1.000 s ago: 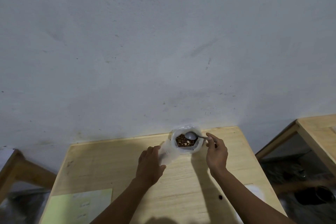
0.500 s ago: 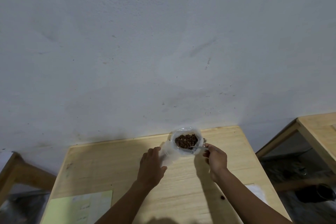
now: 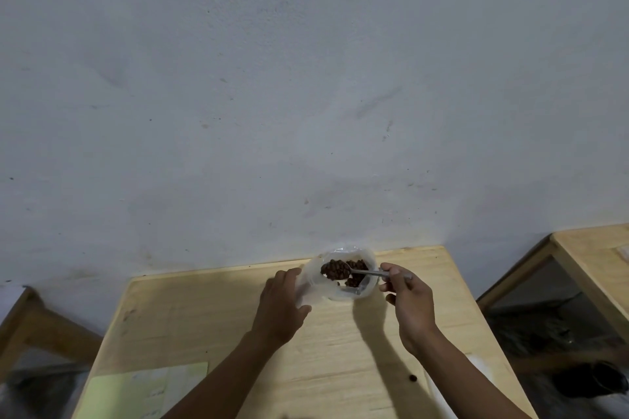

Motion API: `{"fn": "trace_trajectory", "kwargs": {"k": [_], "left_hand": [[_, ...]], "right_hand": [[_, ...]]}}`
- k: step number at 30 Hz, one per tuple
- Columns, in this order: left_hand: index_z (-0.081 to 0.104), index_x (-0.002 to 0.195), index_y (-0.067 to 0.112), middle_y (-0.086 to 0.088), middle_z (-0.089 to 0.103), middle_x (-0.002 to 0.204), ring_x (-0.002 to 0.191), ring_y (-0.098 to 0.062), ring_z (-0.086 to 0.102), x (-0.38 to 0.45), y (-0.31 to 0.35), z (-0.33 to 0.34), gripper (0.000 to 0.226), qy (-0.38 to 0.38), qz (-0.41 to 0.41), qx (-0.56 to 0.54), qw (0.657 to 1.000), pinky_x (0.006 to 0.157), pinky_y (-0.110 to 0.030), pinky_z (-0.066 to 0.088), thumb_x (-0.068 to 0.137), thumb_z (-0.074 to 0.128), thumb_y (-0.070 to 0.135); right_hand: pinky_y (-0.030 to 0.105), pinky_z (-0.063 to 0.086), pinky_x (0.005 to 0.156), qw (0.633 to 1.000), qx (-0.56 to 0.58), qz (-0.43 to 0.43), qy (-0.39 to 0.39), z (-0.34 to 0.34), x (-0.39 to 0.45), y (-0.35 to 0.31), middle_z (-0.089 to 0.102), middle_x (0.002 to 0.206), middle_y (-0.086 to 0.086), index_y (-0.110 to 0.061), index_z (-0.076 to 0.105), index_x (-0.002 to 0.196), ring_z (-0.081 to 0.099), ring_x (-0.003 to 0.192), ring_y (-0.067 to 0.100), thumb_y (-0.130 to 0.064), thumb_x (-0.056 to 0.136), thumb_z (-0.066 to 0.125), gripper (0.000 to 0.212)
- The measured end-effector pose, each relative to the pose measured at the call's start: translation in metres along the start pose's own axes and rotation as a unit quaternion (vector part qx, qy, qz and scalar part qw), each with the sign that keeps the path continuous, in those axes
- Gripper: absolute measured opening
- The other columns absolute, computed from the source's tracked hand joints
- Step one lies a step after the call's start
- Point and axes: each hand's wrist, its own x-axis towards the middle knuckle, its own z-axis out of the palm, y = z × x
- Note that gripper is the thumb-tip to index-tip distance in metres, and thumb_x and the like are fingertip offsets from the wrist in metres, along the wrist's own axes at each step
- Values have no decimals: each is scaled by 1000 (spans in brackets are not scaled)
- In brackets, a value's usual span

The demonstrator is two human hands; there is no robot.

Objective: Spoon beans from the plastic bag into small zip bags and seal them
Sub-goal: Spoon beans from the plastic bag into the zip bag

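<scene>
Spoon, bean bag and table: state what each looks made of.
Spoon: likely metal, grey with a dull sheen on the handle.
Bean bag: thin clear plastic, translucent and crinkled, brown beans showing through.
Table: pale wood, visible grain lines, matte; solid or veneer unclear.

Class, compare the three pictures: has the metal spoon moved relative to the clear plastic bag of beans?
Yes. The metal spoon, empty above the clear plastic bag before, dipped in and now sits raised, heaped with brown beans.
</scene>
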Motion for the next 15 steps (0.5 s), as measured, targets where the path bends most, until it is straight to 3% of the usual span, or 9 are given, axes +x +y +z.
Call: {"fn": "trace_trajectory", "kwargs": {"k": [9, 15], "left_hand": [[49, 134, 11, -6, 54, 123, 109, -25, 51, 0, 3, -9, 72, 28, 21, 3, 999, 96, -32, 41, 71, 80, 27], [50, 131, 9, -8, 56, 122, 108, -29, 53, -4, -4, -14, 71, 34, 5, 3, 999, 94, -34, 42, 69, 80, 27]], "right_hand": [[32, 47, 72, 999, 12, -28, -11, 10, -10, -3, 65, 82, 6, -12, 72, 101, 58, 76, 16, -14, 101, 48, 25], [30, 46, 68, 998, 43, -36, 22, 10, -9, -1, 61, 76, 8, -14, 68, 97, 57, 72, 16, -18, 103, 45, 25]]}}
